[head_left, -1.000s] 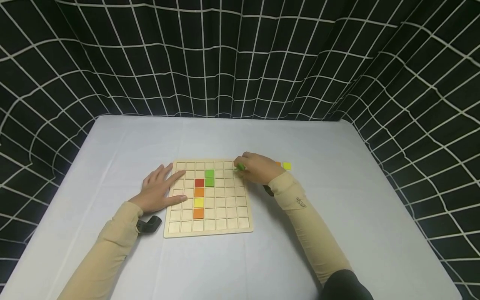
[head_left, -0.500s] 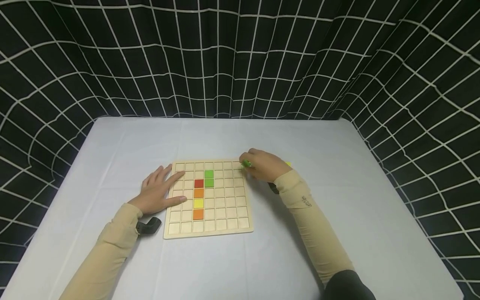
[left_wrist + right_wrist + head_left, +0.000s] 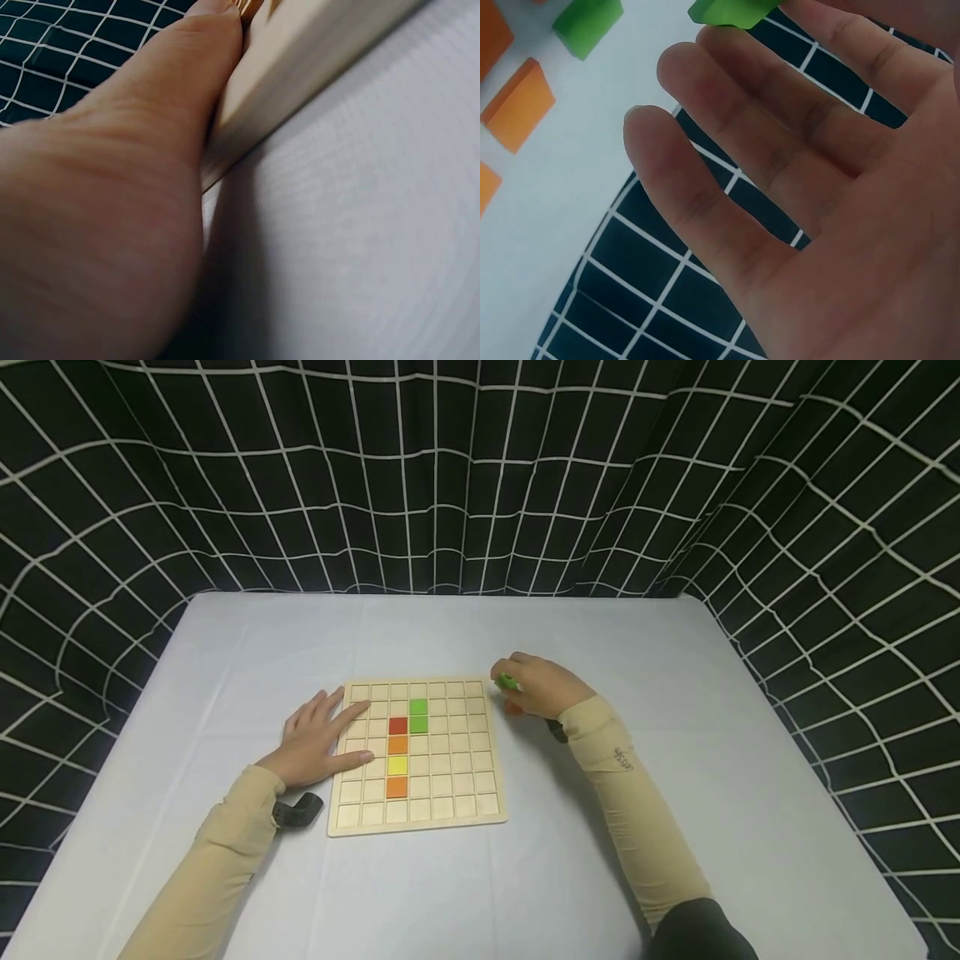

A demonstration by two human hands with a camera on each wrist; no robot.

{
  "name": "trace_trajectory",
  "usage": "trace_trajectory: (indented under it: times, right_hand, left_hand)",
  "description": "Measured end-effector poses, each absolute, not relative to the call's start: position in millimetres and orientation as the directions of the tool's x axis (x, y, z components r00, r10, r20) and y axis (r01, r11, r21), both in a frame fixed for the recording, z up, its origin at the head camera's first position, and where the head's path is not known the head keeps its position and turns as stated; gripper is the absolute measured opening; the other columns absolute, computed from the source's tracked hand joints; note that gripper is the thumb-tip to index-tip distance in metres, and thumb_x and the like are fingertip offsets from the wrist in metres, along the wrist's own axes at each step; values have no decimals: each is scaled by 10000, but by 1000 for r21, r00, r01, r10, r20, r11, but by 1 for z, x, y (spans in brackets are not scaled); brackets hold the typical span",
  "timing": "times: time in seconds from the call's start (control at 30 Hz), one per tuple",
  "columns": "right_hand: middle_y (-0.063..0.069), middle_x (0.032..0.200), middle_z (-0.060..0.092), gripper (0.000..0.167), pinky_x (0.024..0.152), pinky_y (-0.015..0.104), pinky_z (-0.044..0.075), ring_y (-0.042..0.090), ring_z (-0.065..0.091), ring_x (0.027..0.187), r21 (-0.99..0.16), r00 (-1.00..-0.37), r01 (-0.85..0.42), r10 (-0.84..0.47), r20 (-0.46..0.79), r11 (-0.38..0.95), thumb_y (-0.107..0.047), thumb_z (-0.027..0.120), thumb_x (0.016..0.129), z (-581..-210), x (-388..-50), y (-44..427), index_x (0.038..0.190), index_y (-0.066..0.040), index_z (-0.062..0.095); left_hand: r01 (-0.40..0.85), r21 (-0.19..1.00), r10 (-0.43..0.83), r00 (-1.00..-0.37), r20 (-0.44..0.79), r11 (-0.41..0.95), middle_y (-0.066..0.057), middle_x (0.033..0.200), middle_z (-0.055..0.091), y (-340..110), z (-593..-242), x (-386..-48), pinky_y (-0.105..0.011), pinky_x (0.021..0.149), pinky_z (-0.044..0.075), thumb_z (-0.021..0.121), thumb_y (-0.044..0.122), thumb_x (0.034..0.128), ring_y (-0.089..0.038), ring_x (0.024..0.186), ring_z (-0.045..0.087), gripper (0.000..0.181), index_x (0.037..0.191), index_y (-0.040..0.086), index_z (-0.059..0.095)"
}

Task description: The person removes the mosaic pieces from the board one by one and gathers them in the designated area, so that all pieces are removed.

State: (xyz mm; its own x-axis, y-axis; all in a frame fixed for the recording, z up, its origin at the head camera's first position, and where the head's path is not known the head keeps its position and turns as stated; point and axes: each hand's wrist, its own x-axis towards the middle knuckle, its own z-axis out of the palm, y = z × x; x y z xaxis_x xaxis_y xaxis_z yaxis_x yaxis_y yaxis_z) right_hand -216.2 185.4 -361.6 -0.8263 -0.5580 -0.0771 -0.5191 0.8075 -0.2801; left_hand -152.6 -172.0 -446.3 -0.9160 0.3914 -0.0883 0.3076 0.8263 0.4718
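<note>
A light wooden grid board [image 3: 450, 785] lies on the white table. My left hand [image 3: 311, 752] rests on its left edge, fingers spread, thumb and index finger over the squares; the left wrist view shows the hand close against the board's side. Just past the board's far right corner, my right hand [image 3: 551, 685] pinches a green square tile [image 3: 731, 10]. The remaining fingers extend loosely below that tile in the right wrist view. On the table near them lie a second green tile [image 3: 589, 26] and an orange tile [image 3: 519, 105], largely covered by the hand in the head view.
In the board sit a red tile [image 3: 398, 726], two green tiles [image 3: 418, 715], a yellow tile [image 3: 397, 766] and two orange tiles [image 3: 397, 787]. A black curtain [image 3: 450, 477] with white grid lines stands behind the table [image 3: 420, 893] and along its sides.
My right hand has moved right and slightly away from me, off the board's far right corner, still pinching the green tile. The left hand stays in place on the board.
</note>
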Motion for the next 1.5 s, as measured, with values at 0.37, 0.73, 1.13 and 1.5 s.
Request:
trace_trajectory:
  times: [0.37, 0.73, 1.13, 1.5]
  right_hand:
    - [8, 915, 567, 229, 704, 308, 503, 80, 594, 575, -308, -855, -423, -488, -176, 852, -189, 647, 923, -360, -219, 194, 1142, -141, 602]
    - [35, 919, 616, 285, 817, 393, 500, 167, 590, 787, -223, -882, -385, -428, -198, 896, -265, 649, 919, -356, -221, 201, 1169, -132, 616]
    - [34, 869, 632, 249, 767, 389, 483, 207, 553, 822, -195, -902, -302, -346, -260, 933, -267, 650, 913, -358, -226, 212, 1109, -115, 635]
    - [68, 1010, 670, 266, 827, 409, 491, 222, 580, 897, -152, -907, -190, -233, -351, 970, -288, 656, 892, -365, -231, 219, 1096, -119, 637]
  left_hand:
    - [301, 469, 391, -914, -106, 830, -193, 1597, 14, -173, -453, -156, -655, 1100, -8, 576, 617, 859, -442, 1445, -38, 839, 1525, 248, 223]
    - [299, 466, 390, -914, -112, 833, -184, 1599, 10, -174, -455, -157, -658, 1098, -3, 574, 629, 854, -437, 1446, -40, 845, 1525, 253, 223]
    - [292, 464, 384, -916, -116, 836, -185, 1598, 16, -174, -453, -156, -660, 1095, 2, 582, 620, 853, -440, 1445, -37, 841, 1522, 247, 233]
    - [295, 468, 390, -913, -118, 833, -184, 1599, 8, -174, -454, -156, -653, 1098, -8, 578, 624, 854, -435, 1446, -43, 843, 1524, 253, 226]
